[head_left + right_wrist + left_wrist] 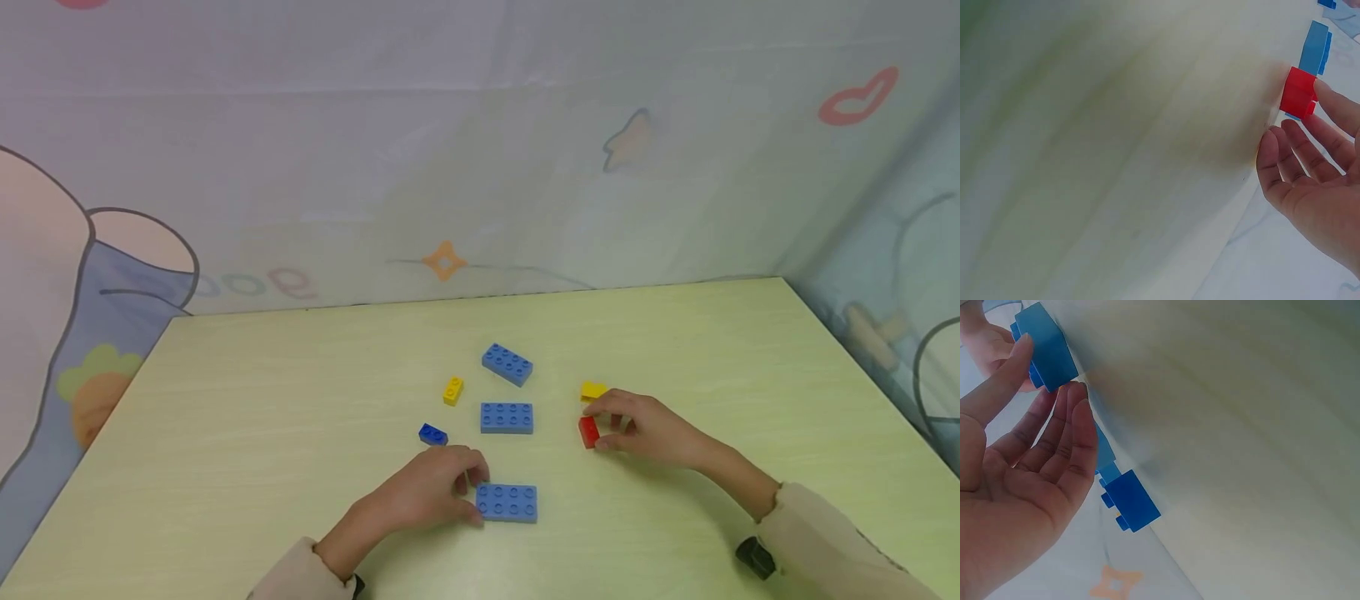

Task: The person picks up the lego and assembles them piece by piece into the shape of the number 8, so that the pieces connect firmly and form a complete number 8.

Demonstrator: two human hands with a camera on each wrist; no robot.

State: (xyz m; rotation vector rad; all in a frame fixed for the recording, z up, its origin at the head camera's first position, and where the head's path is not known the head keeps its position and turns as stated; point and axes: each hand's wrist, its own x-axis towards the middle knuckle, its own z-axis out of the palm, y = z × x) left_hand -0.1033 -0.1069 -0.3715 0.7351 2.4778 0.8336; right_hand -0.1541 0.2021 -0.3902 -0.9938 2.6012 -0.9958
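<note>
In the head view, my left hand (442, 486) has its thumb and fingers around the left end of the nearest light blue eight-stud brick (507, 503). The left wrist view shows the thumb on one side of that brick (1047, 349) and fingertips right at its other side. Further right, my right hand (651, 429) holds a small red brick (588, 432) between thumb and forefinger. Its other fingers curve loosely in the right wrist view, near the red brick (1297, 92). A yellow brick (593, 390) lies just beyond the right fingertips.
Two more light blue bricks lie mid-table, one straight (507, 418) and one slanted (507, 364) behind it. A small yellow brick (453, 391) and a dark blue brick (432, 434) lie left of them. A printed cloth (480, 167) hangs behind the pale table (300, 400).
</note>
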